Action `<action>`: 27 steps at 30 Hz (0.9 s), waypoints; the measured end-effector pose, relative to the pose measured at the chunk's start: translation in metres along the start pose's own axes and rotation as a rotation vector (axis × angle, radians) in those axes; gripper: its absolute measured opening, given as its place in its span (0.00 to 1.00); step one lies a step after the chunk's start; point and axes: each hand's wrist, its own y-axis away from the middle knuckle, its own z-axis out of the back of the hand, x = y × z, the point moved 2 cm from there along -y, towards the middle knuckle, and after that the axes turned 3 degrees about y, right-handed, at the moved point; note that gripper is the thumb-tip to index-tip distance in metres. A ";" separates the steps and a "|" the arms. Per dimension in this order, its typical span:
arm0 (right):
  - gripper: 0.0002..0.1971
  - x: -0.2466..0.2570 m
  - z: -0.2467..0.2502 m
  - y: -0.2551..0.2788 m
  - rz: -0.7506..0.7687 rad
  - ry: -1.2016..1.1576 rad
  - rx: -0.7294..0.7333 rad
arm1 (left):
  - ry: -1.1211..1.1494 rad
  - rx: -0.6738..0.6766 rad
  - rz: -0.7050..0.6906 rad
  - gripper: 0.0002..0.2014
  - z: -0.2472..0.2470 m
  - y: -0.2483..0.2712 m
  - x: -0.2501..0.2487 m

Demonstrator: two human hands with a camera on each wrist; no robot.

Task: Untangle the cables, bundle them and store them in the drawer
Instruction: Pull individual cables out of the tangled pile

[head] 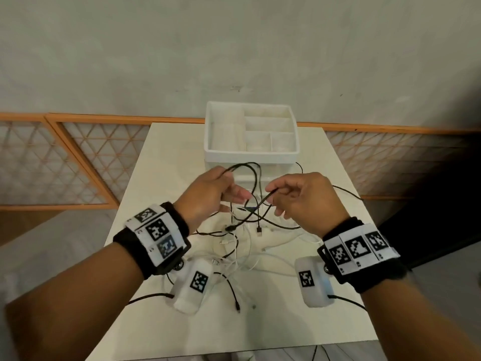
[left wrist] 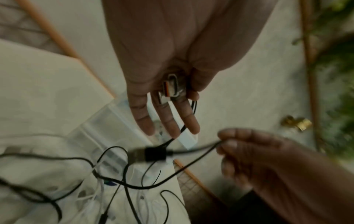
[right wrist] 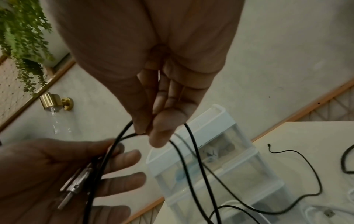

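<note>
My left hand (head: pixel 234 188) holds a black cable (head: pixel 248 168) up over the table; its loop arcs in front of the white drawer unit (head: pixel 251 152). The left wrist view shows the cable's metal plugs (left wrist: pixel 171 87) held at the base of the left hand's fingers (left wrist: pixel 168 121), and a black USB plug (left wrist: pixel 153 153) dangling below. My right hand (head: pixel 273 194) pinches the same black cable (right wrist: pixel 191 151) between thumb and forefinger (right wrist: pixel 162 128), a little right of the left hand. A tangle of white and black cables (head: pixel 234 243) lies on the table under both hands.
The drawer unit carries an open divided tray (head: pixel 291 118) on top and stands at the back of the small white table (head: pixel 325 204). An orange lattice railing (head: pixel 78 157) and a grey wall run behind. Black cable ends (head: pixel 348 192) trail to the table's right edge.
</note>
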 end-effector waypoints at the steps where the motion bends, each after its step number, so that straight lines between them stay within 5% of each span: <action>1: 0.08 0.002 -0.001 -0.002 -0.002 0.010 -0.025 | -0.072 0.044 -0.019 0.12 -0.005 0.001 0.000; 5: 0.04 0.010 0.003 -0.011 0.011 0.052 -0.163 | -0.296 0.172 -0.019 0.13 -0.017 0.006 0.015; 10: 0.05 -0.009 0.006 -0.015 -0.034 0.144 -0.231 | -0.109 0.088 -0.071 0.15 -0.005 0.008 0.002; 16: 0.12 -0.099 -0.042 0.001 -0.434 0.222 0.136 | 0.172 -0.049 -0.219 0.14 0.008 0.011 -0.047; 19: 0.12 -0.104 -0.041 0.003 -0.530 0.078 0.078 | 0.121 -0.101 -0.221 0.14 0.014 0.009 -0.042; 24: 0.11 -0.025 0.013 -0.018 -0.054 -0.056 -0.293 | -0.253 -0.286 -0.091 0.15 0.029 -0.003 0.000; 27: 0.11 0.018 0.047 -0.021 0.187 -0.065 -0.521 | -0.261 -0.355 0.026 0.19 0.034 -0.008 0.018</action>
